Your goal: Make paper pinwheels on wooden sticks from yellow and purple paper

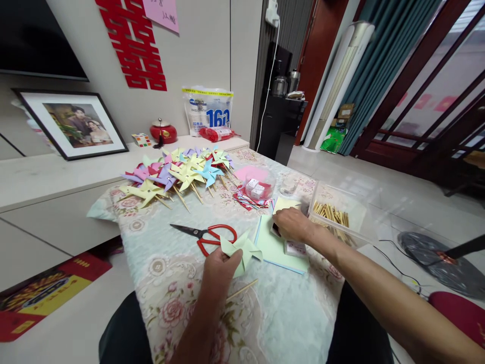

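My left hand (223, 265) pinches a pale green paper pinwheel (246, 251) between thumb and fingers, low over the table. Beside it lie scissors (200, 233) with red handles, blades pointing left. A thin wooden stick (243, 289) rests on the cloth by my left wrist. My right hand (291, 223) is bent down with its fingers drawn together over a stack of coloured paper sheets (269, 240). Small clear boxes (295, 248) sit on the stack around that hand. Whatever its fingertips grip is hidden.
Finished pinwheels (185, 169) in several colours are heaped at the back left. A clear bin (359, 217) of wooden sticks (331, 214) stands at the right. A round clear container (259, 184) and red striped strips (250, 201) lie behind the paper, on a flowered tablecloth (172, 293).
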{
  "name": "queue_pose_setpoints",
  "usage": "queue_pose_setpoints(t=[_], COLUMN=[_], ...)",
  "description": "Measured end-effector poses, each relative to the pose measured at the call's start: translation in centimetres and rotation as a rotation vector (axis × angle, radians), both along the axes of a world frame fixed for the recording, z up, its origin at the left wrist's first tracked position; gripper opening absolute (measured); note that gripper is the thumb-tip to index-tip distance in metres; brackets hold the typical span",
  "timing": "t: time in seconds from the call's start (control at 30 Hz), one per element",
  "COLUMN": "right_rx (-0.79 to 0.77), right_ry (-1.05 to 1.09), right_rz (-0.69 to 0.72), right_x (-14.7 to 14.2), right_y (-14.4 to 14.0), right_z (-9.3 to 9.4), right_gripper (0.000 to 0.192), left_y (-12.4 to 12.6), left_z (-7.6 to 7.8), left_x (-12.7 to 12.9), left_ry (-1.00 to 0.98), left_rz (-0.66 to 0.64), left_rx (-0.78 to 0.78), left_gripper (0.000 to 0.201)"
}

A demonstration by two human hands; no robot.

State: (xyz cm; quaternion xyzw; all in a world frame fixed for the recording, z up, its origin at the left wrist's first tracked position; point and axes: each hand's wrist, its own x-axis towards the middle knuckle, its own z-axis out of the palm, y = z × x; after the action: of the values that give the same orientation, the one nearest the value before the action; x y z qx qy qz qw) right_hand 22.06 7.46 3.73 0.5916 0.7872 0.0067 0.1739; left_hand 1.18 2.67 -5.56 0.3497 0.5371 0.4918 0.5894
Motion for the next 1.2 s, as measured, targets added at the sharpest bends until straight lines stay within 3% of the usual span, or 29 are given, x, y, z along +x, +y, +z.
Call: queue_pose_setpoints(t=[0.3,0.8,0.97,1.2], right_rx=[0.054,0.049,0.103,0.038], right_ry=[0.030,0.100,0.285,0.790], right_rz=[-0.010,-0.111,-0.159,-0.198], right_x=[1.5,1.0,1.3,0.8], right_y=[-0.3,-0.2,-0.5,-2.3], right_z=[0.9,0.4,0.9,0.8], right_gripper=[0.027,0.020,0.016,0.011], left_y=[-0.1,-0.4,-0.4,-0.4], left_z=[0.5,1.8,1.7,1.7], left_x=[0.1,0.2,0.2,0.3], left_ry=[-0.027,-0.042,-0.071,-0.077], left_rz=[0.008,0.009,0.018,0.028], left_rx=[-0.011,-0.007,-0.013,-0.027], left_gripper=[0.032,0.024,0.024,0.028])
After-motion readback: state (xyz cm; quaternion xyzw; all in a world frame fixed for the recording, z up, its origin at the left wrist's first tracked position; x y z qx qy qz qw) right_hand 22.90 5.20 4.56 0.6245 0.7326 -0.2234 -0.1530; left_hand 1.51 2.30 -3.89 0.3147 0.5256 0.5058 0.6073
